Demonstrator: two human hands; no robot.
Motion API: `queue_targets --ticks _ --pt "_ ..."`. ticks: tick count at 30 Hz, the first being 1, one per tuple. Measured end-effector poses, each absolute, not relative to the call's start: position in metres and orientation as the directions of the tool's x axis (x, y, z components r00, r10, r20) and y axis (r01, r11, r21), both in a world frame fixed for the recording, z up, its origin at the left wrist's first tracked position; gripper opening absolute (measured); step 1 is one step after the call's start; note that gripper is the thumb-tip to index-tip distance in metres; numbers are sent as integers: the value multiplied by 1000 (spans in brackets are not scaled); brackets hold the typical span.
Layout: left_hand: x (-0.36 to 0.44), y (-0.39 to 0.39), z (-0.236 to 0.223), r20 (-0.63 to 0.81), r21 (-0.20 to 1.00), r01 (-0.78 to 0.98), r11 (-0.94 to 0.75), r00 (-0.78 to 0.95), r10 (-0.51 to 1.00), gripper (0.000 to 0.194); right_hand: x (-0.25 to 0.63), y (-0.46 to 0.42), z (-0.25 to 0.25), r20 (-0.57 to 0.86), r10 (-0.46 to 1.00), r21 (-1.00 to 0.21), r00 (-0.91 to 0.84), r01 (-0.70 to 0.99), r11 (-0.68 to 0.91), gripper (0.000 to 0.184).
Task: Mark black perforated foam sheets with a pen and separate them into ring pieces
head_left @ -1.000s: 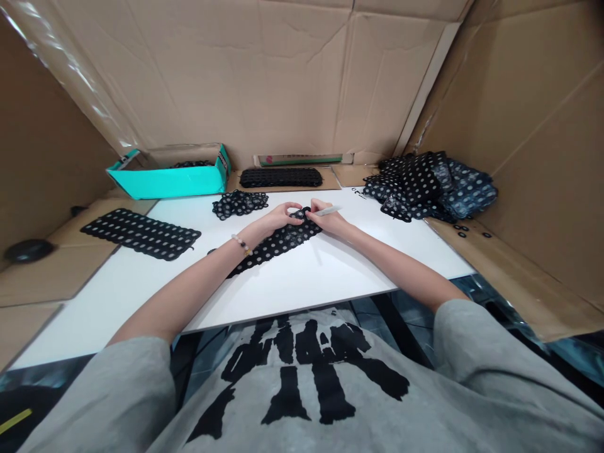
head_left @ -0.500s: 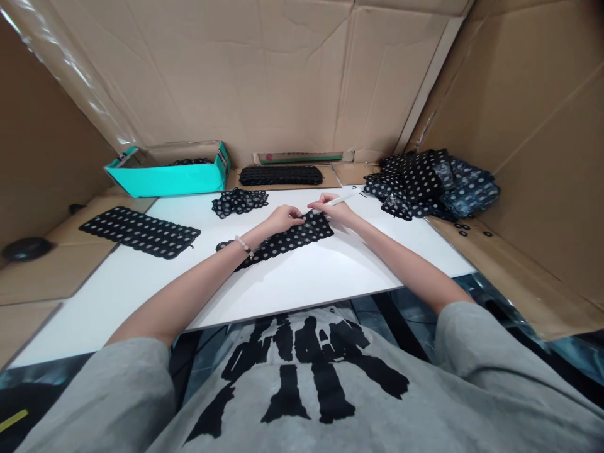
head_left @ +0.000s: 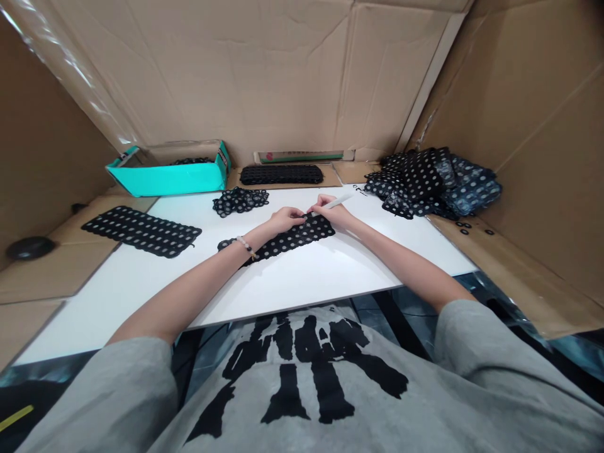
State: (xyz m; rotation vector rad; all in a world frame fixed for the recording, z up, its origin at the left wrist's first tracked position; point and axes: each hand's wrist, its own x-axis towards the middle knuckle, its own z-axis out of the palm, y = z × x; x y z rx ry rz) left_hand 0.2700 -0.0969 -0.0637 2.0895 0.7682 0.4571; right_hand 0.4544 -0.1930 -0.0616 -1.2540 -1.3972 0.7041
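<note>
From afar I see a black, pale-spotted strip — stretched midway between the white board's front and back edges — and a slim white pen-like tool tilted near the strip's right end.

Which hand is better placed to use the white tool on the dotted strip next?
Probably the right hand: it holds the white tool, which slants down toward the dotted strip. The left hand shows no tool and sits at the strip's far edge, seemingly better suited to steadying.
</note>
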Motion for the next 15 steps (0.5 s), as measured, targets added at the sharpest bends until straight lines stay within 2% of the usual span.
queue_targets --ticks 4,7,10,13,15 --pt "269 -99 -59 -2 861 326 -390 770 638 29 454 -196 -61 341 930 -880 135 393 266 22" --pt "266 -98 -54 -55 895 303 -328 804 592 30 449 -197 -61 389 911 -798 136 544 259 20" --pt "263 -93 -47 -82 903 300 -308 823 562 32 445 -194 -62 415 904 -738 103 619 268 20" --pt "261 -89 -42 -109 891 314 -329 850 516 39 446 -190 -63 413 906 -718 96 647 259 20" --pt "261 -90 -40 -92 852 325 -411 865 493 42 450 -190 -63 423 900 -737 101 616 277 21"
